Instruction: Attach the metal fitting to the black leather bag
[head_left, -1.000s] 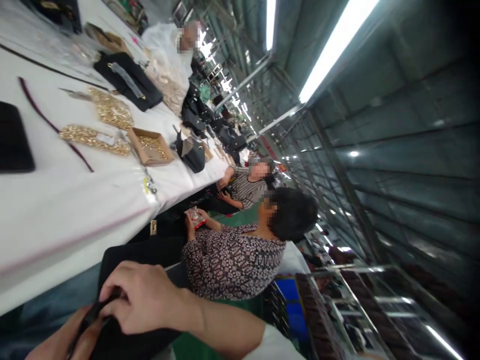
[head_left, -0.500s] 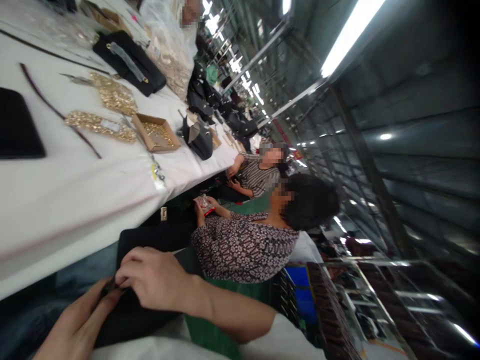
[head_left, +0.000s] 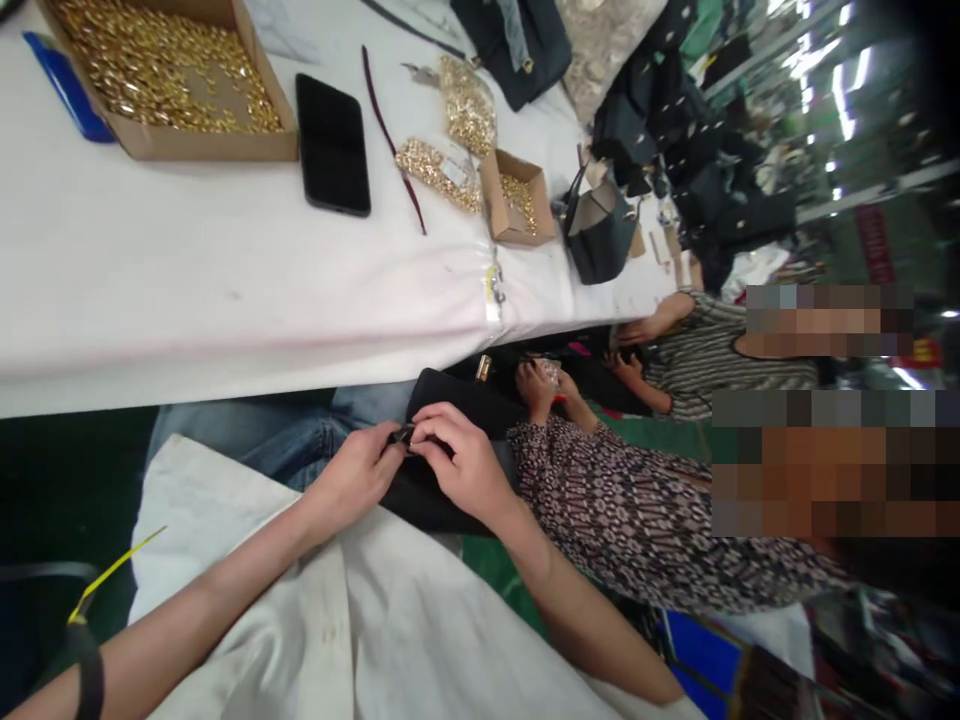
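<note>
A black bag piece [head_left: 457, 400] lies on my lap below the table edge. My left hand [head_left: 352, 480] and my right hand [head_left: 461, 465] meet at its near edge, fingers pinched together on a small dark strap or tab [head_left: 403, 436] of it. Both hands are closed on that edge. What sits between the fingertips is too small to make out further.
The white table [head_left: 225, 290] carries a large box of gold fittings [head_left: 161, 70], a black phone [head_left: 332, 143], a maroon strap [head_left: 390, 130], bags of gold parts [head_left: 450, 130], a small box [head_left: 516, 198] and a dark handbag [head_left: 600, 235]. Two seated people [head_left: 622, 500] work to my right.
The view has swung left and down, bringing the large box and phone into sight. My hands stay pinched together on the black piece's edge.
</note>
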